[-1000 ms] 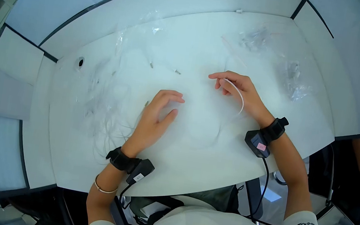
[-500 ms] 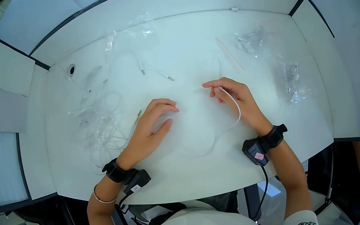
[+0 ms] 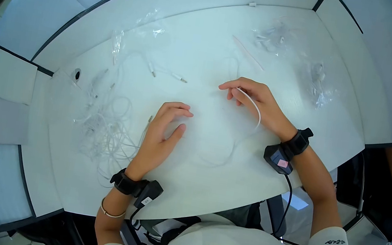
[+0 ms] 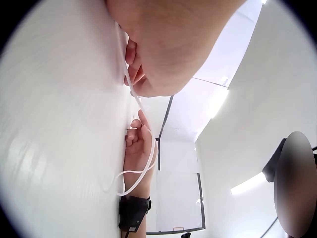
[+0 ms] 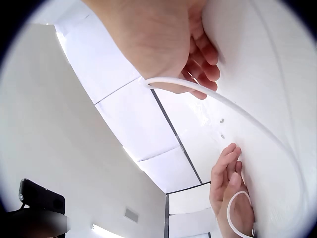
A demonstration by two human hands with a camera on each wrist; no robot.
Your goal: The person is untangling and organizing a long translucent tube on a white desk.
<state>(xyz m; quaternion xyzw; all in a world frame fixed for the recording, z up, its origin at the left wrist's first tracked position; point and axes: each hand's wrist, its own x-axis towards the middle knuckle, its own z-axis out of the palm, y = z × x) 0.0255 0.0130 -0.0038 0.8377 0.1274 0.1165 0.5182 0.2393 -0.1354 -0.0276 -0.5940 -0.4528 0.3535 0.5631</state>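
Note:
My right hand [image 3: 256, 100] is at mid-table, pinching a white cable [image 3: 257, 113] between thumb and index finger. From that grip the cable arcs back over the hand, then drops toward the tabletop in a loose loop. My left hand [image 3: 160, 129] rests to the left, palm turned inward, its fingers loosely bent with nothing between them in the head view. Strands of white cable [image 4: 148, 163] cross in front of both hands in the left wrist view. Just beside the left hand lies a metal-tipped plug [image 3: 149, 120]. Two more cable plugs [image 3: 181, 78] lie farther back.
A tangle of white cables [image 3: 108, 139] spreads over the table's left side. Clear plastic bags [image 3: 273, 38] with small contents lie at the back right, near a thin pinkish strip [image 3: 248, 52]. Crumpled clear plastic [image 3: 116, 47] is at the back left. Low white panels [image 3: 213, 15] border the table.
The head view has shifted slightly, so the table sits a little differently. Both hands keep nearly the same pose, and the right still pinches the white cable.

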